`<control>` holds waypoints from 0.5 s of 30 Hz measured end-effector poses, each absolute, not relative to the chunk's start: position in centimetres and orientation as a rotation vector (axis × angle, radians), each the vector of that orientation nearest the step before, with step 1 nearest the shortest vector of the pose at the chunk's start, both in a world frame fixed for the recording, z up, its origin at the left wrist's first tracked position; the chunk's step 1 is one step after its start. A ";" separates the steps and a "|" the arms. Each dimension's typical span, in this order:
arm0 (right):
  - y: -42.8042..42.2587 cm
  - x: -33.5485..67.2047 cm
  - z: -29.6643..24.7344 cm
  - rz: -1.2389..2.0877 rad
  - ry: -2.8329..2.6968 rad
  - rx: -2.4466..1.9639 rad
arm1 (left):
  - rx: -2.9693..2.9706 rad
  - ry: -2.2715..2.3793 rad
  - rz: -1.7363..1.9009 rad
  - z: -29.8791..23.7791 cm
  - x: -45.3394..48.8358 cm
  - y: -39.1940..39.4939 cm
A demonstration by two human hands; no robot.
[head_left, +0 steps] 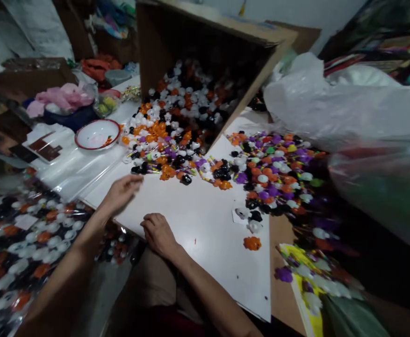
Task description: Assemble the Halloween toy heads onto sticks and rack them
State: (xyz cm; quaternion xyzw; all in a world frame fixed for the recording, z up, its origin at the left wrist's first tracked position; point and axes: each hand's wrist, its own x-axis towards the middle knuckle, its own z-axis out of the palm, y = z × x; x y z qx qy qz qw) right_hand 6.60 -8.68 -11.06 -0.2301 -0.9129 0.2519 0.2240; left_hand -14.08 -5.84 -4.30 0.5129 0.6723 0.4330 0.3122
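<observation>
My left hand [121, 192] reaches forward over the white board [197, 220], fingers together and slightly curled, near the edge of a pile of small orange, white, black and purple toy pieces [162, 150]. I cannot make out anything in it. My right hand [158, 234] rests on the board's near edge with fingers curled under; what it holds, if anything, is hidden. A tipped cardboard box [205, 56] spills the pieces onto the board. A second pile [275, 173] lies to the right.
Clear bags filled with the same pieces [18, 243] lie at the left. A white bowl with a red rim [97, 133] stands at the back left. Large plastic bags [334, 103] bulge at the right. Loose pieces [252, 242] sit near the board's right edge.
</observation>
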 end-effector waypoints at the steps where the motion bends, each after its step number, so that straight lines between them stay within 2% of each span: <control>1: -8.8 7.3 -11.2 0.750 -2.477 -0.624 | 1.405 1.915 1.170 -4.0 -14.2 -2.4; 4: -8.1 11.0 -11.1 0.909 -2.319 -0.597 | 1.500 2.298 1.045 -3.9 -13.1 7.2; 7: -4.7 15.4 -9.2 0.895 -2.156 -0.733 | 1.525 2.443 0.777 -5.1 -9.8 11.8; 12: 4.3 16.6 -5.5 0.564 -2.162 -1.151 | 1.709 2.462 0.665 -7.8 -3.6 10.3; 15: 7.2 15.0 -5.1 0.503 -2.293 -1.318 | 1.800 2.409 0.644 -7.8 -2.2 9.3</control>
